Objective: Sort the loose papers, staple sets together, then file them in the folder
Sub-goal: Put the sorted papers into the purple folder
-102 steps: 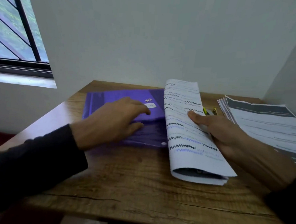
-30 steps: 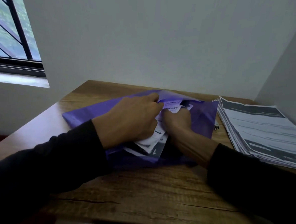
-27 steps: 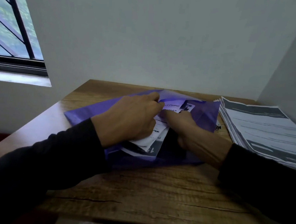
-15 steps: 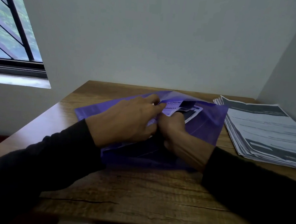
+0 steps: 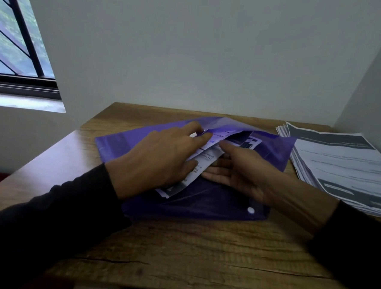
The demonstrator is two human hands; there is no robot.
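Note:
A purple plastic folder (image 5: 203,207) lies open in the middle of the wooden table (image 5: 200,256). A set of printed white papers (image 5: 203,160) sits partly inside its mouth, the near end sticking out between my hands. My left hand (image 5: 157,162) lies over the folder's left half and holds the lifted top cover, fingers over it and thumb down on the papers. My right hand (image 5: 243,170) is beside the papers with fairly straight fingers that press against their right edge.
A thick stack of loose printed sheets (image 5: 340,167) lies at the table's right side, close to the side wall. The folder's white snap button (image 5: 250,210) shows at its near right corner. A barred window (image 5: 12,44) is at the far left.
The rolled paper set went from my right hand into the folder's mouth. In the last half second my right fingers have straightened, and more white paper shows between my hands.

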